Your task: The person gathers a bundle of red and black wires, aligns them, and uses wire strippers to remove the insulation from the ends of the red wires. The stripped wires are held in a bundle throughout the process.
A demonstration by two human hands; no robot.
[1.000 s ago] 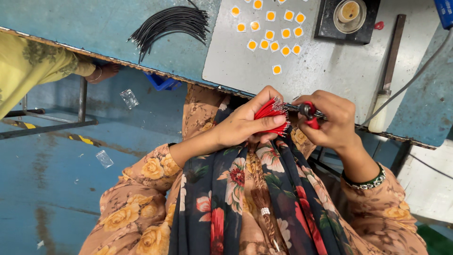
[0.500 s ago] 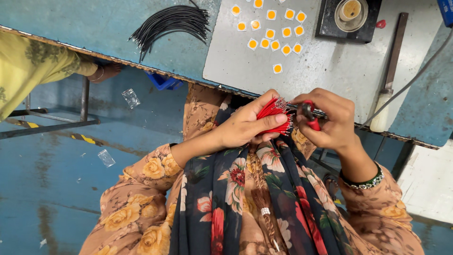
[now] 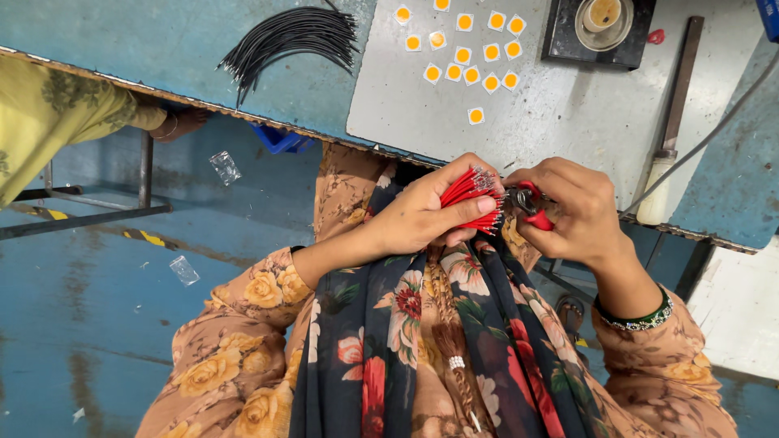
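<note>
Left hand (image 3: pixel 426 212) gripped bundle of red wires (image 3: pixel 471 197), stripped ends toward red-handled cutter (image 3: pixel 531 203) clasped in right hand (image 3: pixel 572 209), below near edge of bench (image 3: pixel 568 122); advisable: feed one wire squarely, ends aligned

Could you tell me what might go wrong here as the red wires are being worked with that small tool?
The left hand fans a bundle of red wires right against the red-handled cutter in the right hand; a fingertip could get nipped. The work is held over the lap, off the table edge, so loosened wires may drop to the floor.
</note>
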